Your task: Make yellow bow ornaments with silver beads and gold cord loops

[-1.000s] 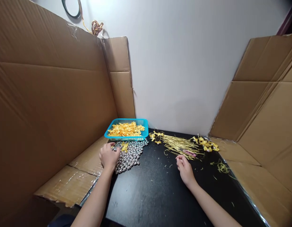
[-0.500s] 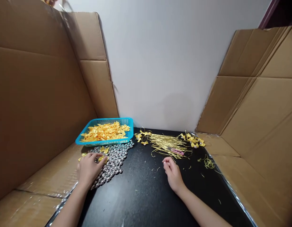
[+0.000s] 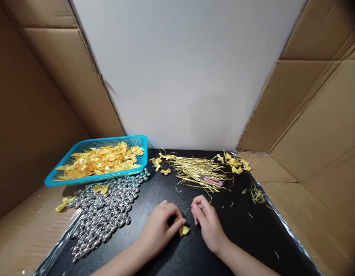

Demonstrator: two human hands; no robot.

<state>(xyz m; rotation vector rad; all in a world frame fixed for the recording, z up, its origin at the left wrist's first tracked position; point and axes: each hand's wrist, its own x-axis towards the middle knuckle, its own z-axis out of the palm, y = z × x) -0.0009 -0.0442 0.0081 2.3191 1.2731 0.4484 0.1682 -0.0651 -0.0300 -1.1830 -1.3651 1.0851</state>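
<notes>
A yellow ribbon bow (image 3: 184,230) is pinched in my left hand (image 3: 160,226), low over the middle of the black table. Close by on the right, my right hand (image 3: 208,224) is closed with curled fingers; what it holds, if anything, is hidden. Behind the hands lies a pile of gold twist ties (image 3: 198,170) with a pink clip (image 3: 213,181) on top. At the left, a mass of silver beads (image 3: 108,209) spreads over the table, and a loose bow (image 3: 100,188) rests on them.
A blue basket (image 3: 97,178) full of yellow bows stands at the back left. Finished-looking bows with beads (image 3: 234,163) lie back right, and more (image 3: 166,171) left of the ties. Tangled gold thread (image 3: 257,194) sits at the right edge. Cardboard walls (image 3: 309,115) flank the table (image 3: 234,237).
My left hand has moved right from the beads to the table's middle, bringing a yellow bow. My right hand stays about where it was. The view has turned slightly.
</notes>
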